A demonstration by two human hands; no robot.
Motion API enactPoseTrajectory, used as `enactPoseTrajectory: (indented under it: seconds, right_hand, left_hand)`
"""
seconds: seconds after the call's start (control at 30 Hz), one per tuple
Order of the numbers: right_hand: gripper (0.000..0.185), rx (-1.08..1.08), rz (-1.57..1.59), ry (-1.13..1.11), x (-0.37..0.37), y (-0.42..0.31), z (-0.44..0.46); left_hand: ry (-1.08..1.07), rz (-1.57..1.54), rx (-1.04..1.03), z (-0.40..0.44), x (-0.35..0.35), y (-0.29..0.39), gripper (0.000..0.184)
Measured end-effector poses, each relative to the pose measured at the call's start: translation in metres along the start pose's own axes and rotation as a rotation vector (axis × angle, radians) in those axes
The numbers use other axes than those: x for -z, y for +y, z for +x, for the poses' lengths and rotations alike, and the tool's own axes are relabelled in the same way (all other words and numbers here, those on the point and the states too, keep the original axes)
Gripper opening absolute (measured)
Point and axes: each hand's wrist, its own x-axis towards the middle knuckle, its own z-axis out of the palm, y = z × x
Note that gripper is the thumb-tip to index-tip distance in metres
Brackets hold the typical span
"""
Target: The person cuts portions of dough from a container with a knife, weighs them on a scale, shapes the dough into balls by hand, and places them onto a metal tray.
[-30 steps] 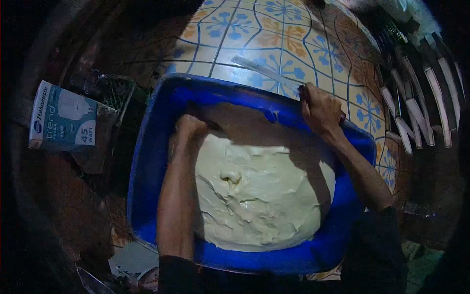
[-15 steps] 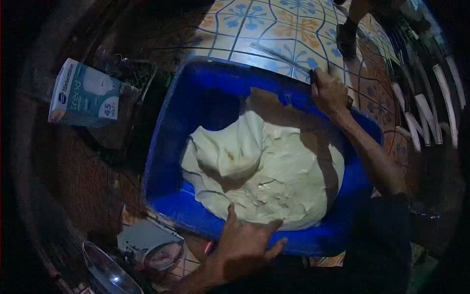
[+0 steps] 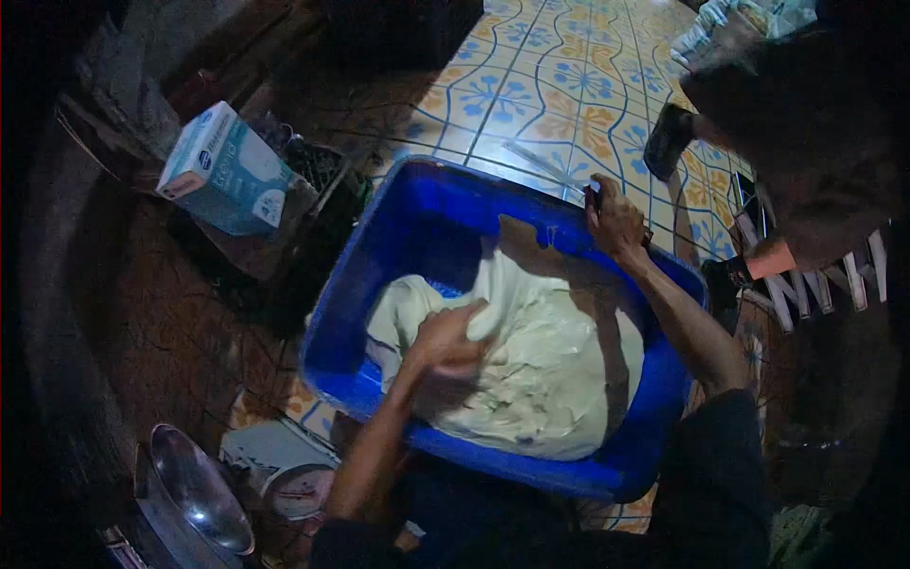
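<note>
A large mass of pale dough fills much of a blue plastic tub. My left hand is inside the tub, its fingers closed around a raised fold of the dough near the middle. Over the tub's far right rim, my right hand grips a knife by its dark handle. The blade points left and away, above the tiled floor just past the rim. Shadow hides part of the dough's right side.
A white and teal box sits on a dark crate left of the tub. A metal pan and a dial scale are at lower left. Another person's leg is at upper right, near pale slats.
My left hand has moved from the near edge up into the dough and closed on a fold. The view has shifted. Another person has come closer at the right.
</note>
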Motion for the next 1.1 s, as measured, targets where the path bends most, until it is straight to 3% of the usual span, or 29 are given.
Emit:
enactPoseTrajectory:
  seconds: [0.03, 0.07, 0.17, 0.23, 0.3, 0.37, 0.43, 0.47, 0.5, 0.53, 0.6, 0.63, 0.7, 0.73, 0.77, 0.8, 0.83, 0.87, 0.9, 0.97, 1.0, 1.07, 1.1]
  right_hand:
    - [0.025, 0.095, 0.117, 0.062, -0.001, 0.005, -0.001]
    - [0.022, 0.203, 0.231, 0.115, -0.002, 0.01, -0.006]
    - [0.024, 0.336, 0.416, 0.152, 0.004, 0.016, -0.024]
    - [0.032, 0.486, 0.48, 0.166, 0.045, -0.033, -0.059]
    - [0.046, 0.293, 0.714, -0.219, 0.046, -0.068, -0.11]
    - [0.058, 0.142, 0.755, -0.631, 0.042, -0.105, -0.156]
    - [0.065, 0.213, 0.611, -0.614, 0.048, -0.142, -0.179]
    - [0.067, 0.219, 0.701, -0.564, 0.049, -0.147, -0.197]
    - [0.065, 0.26, 0.668, -0.546, 0.041, -0.138, -0.22]
    - [0.06, 0.097, 0.676, -0.794, 0.075, -0.144, -0.226]
    - [0.057, 0.189, 0.923, -0.529, 0.064, -0.146, -0.257]
    - [0.057, 0.177, 0.923, -0.533, 0.057, -0.148, -0.257]
    - [0.041, 0.127, 1.116, -0.685, 0.052, -0.183, -0.225]
    - [0.026, 0.048, 0.909, -0.979, 0.035, -0.195, -0.211]
    - [0.023, 0.081, 1.052, -0.835, 0.007, -0.204, -0.221]
    - [0.023, 0.221, 0.838, -1.023, 0.042, -0.218, -0.191]
    - [0.022, 0.376, 0.927, -0.954, 0.039, -0.221, -0.192]
    - [0.023, 0.545, 1.013, -0.883, 0.035, -0.22, -0.19]
    - [0.032, 0.627, 0.826, -1.272, 0.048, -0.218, -0.18]
    - [0.039, 0.876, 1.067, -1.57, 0.083, -0.227, -0.19]
    - [0.044, 1.106, 1.279, -1.367, 0.073, -0.232, -0.21]
    - [0.043, 1.024, 1.155, -1.243, 0.084, -0.229, -0.217]
    - [0.045, 0.861, 0.934, -1.365, 0.103, -0.238, -0.21]
  left_hand:
    - [0.09, 0.005, -0.12, -0.023, -0.011, -0.004, 0.073]
    - [0.067, -0.114, 0.001, -0.052, -0.005, 0.014, 0.075]
    - [0.291, -0.352, 0.067, -0.094, -0.015, 0.016, 0.067]
    - [0.396, -0.406, 0.096, -0.108, -0.009, 0.02, 0.063]
    - [0.445, -0.534, 0.112, -0.122, 0.004, 0.034, 0.058]
    - [0.552, -0.575, 0.097, -0.123, 0.006, 0.034, 0.051]
    - [0.591, -0.6, 0.112, -0.13, 0.016, 0.036, 0.049]
    - [0.581, -0.647, 0.133, -0.135, 0.025, 0.036, 0.046]
    - [0.574, -0.688, 0.153, -0.14, 0.032, 0.036, 0.043]
    - [0.578, -0.677, 0.157, -0.146, 0.037, 0.036, 0.043]
    - [0.582, -0.622, 0.124, -0.15, 0.041, 0.044, 0.043]
    - [0.653, -0.569, 0.124, -0.15, 0.039, 0.053, 0.037]
    - [0.644, -0.606, 0.06, -0.16, 0.055, 0.078, 0.037]
    - [0.649, -0.639, 0.003, -0.169, 0.066, 0.09, 0.037]
    - [0.628, -0.693, 0.013, -0.179, 0.079, 0.102, 0.038]
    - [0.628, -0.744, 0.018, -0.186, 0.092, 0.106, 0.04]
    - [0.631, -0.552, -0.057, -0.195, 0.104, 0.092, 0.042]
    - [0.667, -0.548, -0.043, -0.204, 0.111, 0.089, 0.042]
    - [0.695, -0.494, -0.064, -0.216, 0.12, 0.088, 0.041]
    - [0.673, -0.449, -0.066, -0.25, 0.142, 0.085, 0.039]
    - [0.702, -0.447, -0.036, -0.27, 0.15, 0.091, 0.039]
    - [0.748, -0.331, -0.003, -0.312, 0.158, 0.1, 0.04]
    - [0.8, -0.329, 0.047, -0.331, 0.162, 0.094, 0.04]
